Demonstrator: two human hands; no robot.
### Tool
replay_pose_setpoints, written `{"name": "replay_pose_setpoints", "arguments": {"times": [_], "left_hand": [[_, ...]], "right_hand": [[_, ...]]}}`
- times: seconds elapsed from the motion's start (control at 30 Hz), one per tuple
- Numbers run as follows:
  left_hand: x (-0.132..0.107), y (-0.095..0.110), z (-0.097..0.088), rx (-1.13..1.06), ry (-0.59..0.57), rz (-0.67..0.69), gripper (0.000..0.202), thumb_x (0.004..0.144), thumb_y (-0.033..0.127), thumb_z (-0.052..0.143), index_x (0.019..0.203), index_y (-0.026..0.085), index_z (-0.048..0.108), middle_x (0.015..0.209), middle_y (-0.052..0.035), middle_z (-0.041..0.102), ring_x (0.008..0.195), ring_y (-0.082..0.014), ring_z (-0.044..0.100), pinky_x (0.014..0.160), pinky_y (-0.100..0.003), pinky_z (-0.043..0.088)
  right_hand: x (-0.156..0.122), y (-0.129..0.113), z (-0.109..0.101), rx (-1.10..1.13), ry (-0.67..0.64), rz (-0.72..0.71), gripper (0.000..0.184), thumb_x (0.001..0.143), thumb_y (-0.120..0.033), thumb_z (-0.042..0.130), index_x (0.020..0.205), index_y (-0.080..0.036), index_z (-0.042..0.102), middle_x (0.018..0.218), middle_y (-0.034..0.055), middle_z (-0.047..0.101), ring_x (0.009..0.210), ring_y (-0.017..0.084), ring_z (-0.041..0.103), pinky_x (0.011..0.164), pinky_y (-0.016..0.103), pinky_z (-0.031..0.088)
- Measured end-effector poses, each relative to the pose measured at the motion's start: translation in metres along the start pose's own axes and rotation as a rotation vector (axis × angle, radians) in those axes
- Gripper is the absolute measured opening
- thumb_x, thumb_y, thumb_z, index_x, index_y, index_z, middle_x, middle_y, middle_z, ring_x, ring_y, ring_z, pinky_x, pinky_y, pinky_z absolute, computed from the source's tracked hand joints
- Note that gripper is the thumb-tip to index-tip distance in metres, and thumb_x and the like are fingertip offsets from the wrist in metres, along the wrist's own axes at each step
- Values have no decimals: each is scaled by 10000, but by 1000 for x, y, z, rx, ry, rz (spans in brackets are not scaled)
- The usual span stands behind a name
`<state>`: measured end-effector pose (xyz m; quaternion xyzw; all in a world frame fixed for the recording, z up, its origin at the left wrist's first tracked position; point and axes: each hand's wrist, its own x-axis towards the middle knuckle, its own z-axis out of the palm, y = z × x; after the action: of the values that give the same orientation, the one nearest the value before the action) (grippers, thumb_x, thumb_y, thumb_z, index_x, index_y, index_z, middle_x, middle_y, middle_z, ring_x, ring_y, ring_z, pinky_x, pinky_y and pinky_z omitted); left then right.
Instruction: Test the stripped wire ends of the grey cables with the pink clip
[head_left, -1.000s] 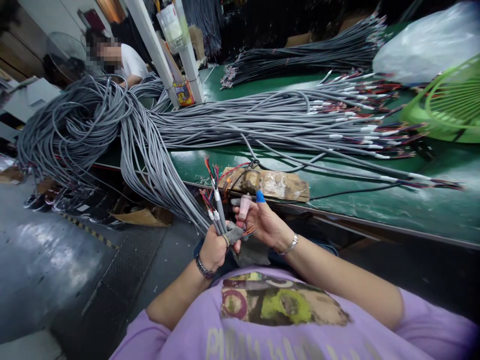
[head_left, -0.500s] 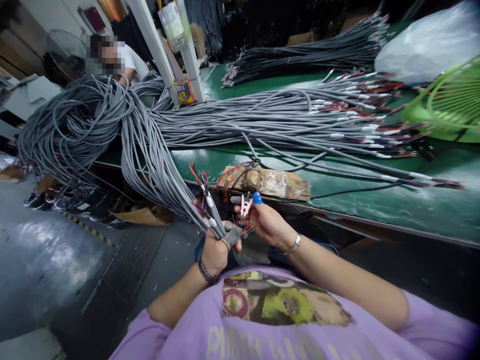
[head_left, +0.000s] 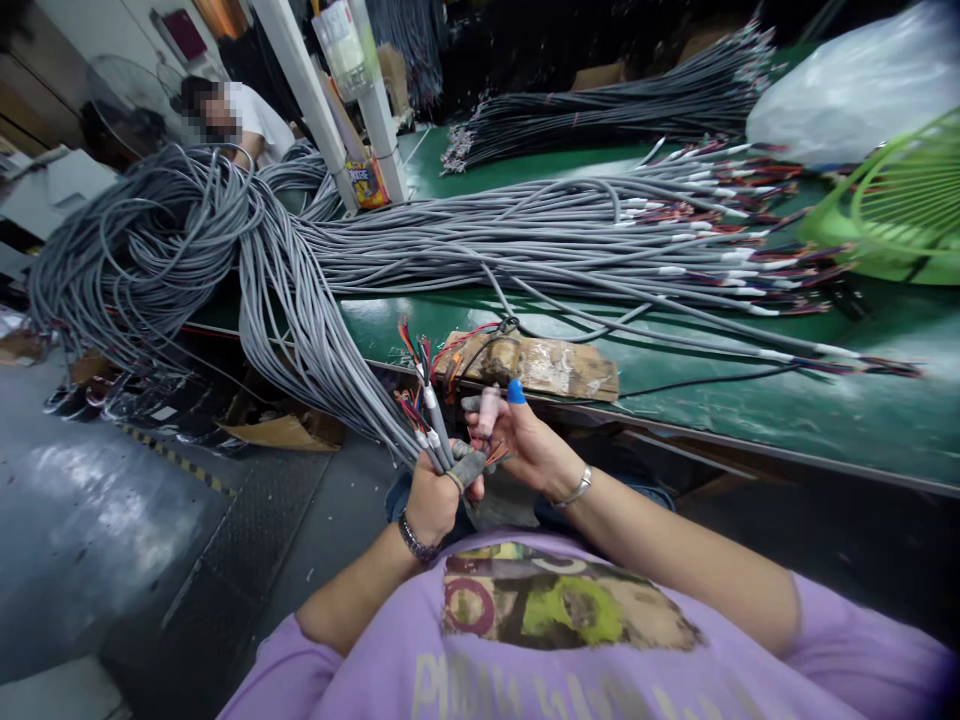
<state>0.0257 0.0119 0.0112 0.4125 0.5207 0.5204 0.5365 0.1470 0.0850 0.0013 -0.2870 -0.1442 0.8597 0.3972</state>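
My left hand [head_left: 430,500] is closed around a few grey cables [head_left: 437,430] whose stripped ends fan out in coloured wires [head_left: 415,347] above my fist. A grey cot covers its thumb. Close to its right, my right hand [head_left: 525,440] pinches a small pink tool [head_left: 488,408] against the coloured wire ends; its forefinger wears a blue cot [head_left: 515,391]. Both hands hover in front of the green bench's edge [head_left: 675,425], above my lap.
A big mass of grey cables [head_left: 225,240] drapes off the bench at the left and lies across it [head_left: 525,235]. A worn wooden block [head_left: 547,365] sits at the bench edge. A green fan guard [head_left: 896,205], plastic bag [head_left: 847,85], white post [head_left: 304,95] and another person [head_left: 247,120] lie beyond.
The pink tool, open half a second ago, now looks closed in my right fingers. The cable ends in my left hand tilted left and swung back upright.
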Motion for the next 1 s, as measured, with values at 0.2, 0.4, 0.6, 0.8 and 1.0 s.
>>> {"name": "replay_pose_setpoints", "arguments": {"times": [0.2,0.4,0.6,0.8,1.0], "left_hand": [[-12,-9,-10,40,-1,51,373,795,430,668,549,169,567,477,14,559,467,-97,486,522,-241,394],[-12,-10,-5,34,98,114,371,822,417,648,555,170,575,479,19,555,459,-94,478,512,-238,380],[-7,-8,1,66,107,108,368,835,365,629,529,171,565,474,13,557,457,-95,478,502,-232,380],[-3,-13,2,47,101,92,365,831,367,626,527,173,564,471,10,560,465,-103,499,520,-238,400],[0,-13,3,85,78,88,374,830,370,625,520,172,558,472,11,558,465,-100,500,509,-230,384]], "right_hand": [[-5,-2,-7,-65,-98,14,456,820,-620,580,827,-176,683,751,35,687,591,111,585,564,237,512],[-4,0,-12,-108,-99,-59,310,796,-482,695,799,-171,698,745,27,689,593,102,571,573,230,505],[0,1,-9,-14,-85,-21,258,794,-425,716,828,-170,706,718,21,701,584,116,580,589,250,502],[4,4,-9,20,-42,-50,232,767,-398,750,789,-173,699,680,2,707,572,111,599,560,232,495],[3,5,-7,33,-21,-41,288,740,-443,762,766,-167,684,704,13,718,575,118,604,569,246,496]]}}
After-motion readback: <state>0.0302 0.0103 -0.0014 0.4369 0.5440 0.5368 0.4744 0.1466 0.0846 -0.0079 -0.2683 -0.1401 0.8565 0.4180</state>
